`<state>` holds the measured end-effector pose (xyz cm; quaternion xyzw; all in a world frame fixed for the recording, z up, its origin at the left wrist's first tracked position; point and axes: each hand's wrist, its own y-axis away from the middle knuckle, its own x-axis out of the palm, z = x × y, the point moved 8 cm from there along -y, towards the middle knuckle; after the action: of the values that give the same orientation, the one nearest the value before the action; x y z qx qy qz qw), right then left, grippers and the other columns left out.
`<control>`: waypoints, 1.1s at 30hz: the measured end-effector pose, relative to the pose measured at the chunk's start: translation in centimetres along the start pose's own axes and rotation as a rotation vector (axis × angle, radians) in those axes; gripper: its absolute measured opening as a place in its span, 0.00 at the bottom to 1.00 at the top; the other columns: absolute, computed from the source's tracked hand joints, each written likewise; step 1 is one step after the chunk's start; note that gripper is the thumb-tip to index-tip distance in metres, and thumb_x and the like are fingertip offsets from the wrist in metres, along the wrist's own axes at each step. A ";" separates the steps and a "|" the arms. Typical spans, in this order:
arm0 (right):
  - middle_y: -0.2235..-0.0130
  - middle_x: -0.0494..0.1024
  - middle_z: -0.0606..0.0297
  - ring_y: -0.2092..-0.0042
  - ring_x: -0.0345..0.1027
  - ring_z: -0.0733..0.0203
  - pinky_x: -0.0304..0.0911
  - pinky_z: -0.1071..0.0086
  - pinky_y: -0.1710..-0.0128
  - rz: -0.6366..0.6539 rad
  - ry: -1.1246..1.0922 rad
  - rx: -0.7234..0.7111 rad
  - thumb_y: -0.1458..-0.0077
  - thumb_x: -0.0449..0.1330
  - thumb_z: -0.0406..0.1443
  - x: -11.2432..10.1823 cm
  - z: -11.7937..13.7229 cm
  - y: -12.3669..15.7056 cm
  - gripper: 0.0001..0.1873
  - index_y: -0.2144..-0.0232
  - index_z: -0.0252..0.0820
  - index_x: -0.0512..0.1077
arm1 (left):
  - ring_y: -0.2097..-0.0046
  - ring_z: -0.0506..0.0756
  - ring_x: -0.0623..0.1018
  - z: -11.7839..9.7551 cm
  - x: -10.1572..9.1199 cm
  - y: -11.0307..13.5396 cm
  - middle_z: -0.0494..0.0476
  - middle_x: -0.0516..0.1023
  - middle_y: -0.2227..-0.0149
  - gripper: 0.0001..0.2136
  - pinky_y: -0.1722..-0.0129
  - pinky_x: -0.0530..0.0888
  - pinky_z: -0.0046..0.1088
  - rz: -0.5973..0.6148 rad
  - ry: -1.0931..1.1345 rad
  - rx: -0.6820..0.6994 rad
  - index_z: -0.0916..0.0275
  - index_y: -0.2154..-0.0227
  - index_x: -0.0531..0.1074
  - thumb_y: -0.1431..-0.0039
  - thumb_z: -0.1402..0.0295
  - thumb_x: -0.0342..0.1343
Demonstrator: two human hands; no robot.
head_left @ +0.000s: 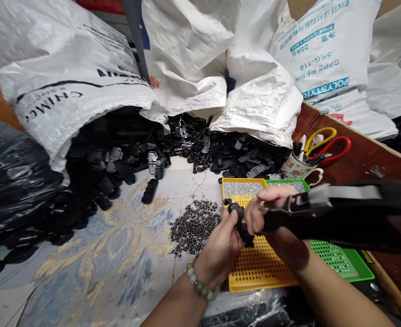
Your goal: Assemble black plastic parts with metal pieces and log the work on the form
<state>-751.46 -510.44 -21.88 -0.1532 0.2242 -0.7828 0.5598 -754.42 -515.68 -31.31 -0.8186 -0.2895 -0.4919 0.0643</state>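
Observation:
My left hand (pixel 219 247) is closed around a small black plastic part (pixel 238 218), held just above the yellow perforated tray (pixel 255 268). My right hand (pixel 266 206) grips a long black power screwdriver (pixel 330 213) that runs off to the right, its tip meeting the part. A bead bracelet (pixel 200 285) sits on my left wrist. Small silvery screws (pixel 243 189) fill the far end of the yellow tray.
A pile of small dark screws (pixel 193 225) lies left of the tray. A green tray (pixel 343 259) sits beside the yellow one. White woven sacks (pixel 71 77) spill black plastic parts (pixel 119 159) at the back. A mug (pixel 297 168) holds scissors (pixel 326 145).

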 end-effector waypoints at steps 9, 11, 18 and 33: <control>0.78 0.67 0.72 0.77 0.62 0.66 0.61 0.69 0.76 -0.109 -0.171 -0.100 0.48 0.57 0.42 -1.2 1.5 -1.0 0.15 0.60 0.44 0.61 | 0.54 0.55 0.73 0.7 -0.7 0.0 0.59 0.71 0.55 0.13 0.59 0.70 0.30 -0.007 -0.203 -0.045 0.59 0.53 0.62 0.39 0.66 0.49; 0.79 0.67 0.73 0.79 0.61 0.67 0.61 0.70 0.77 -0.237 -0.136 -0.100 0.49 0.57 0.44 -2.5 1.5 -1.3 0.17 0.59 0.44 0.62 | 0.54 0.56 0.74 0.5 -0.8 -0.1 0.60 0.71 0.53 0.13 0.56 0.69 0.33 0.002 -0.145 -0.034 0.59 0.52 0.61 0.38 0.66 0.47; 0.74 0.71 0.69 0.72 0.67 0.65 0.64 0.68 0.69 -0.478 0.261 0.045 0.50 0.60 0.41 -6.0 0.2 -2.0 0.13 0.62 0.41 0.67 | 0.59 0.60 0.77 0.4 -0.5 0.2 0.67 0.72 0.54 0.23 0.55 0.69 0.39 -0.014 -0.124 -0.074 0.65 0.54 0.63 0.38 0.52 0.35; 0.55 0.68 0.58 0.55 0.64 0.56 0.62 0.57 0.55 -0.445 0.492 0.082 0.53 0.62 0.44 -8.6 1.2 -0.3 0.33 0.47 0.44 0.55 | 0.62 0.54 0.77 -7.9 -2.6 0.7 0.52 0.73 0.64 0.10 0.63 0.73 0.29 -0.243 -0.407 0.500 0.60 0.62 0.64 0.47 0.69 0.56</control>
<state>-748.26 -502.43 -20.61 0.0177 0.2817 -0.9079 0.3098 -761.04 -520.42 -29.35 -0.8183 -0.5035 -0.2363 0.1448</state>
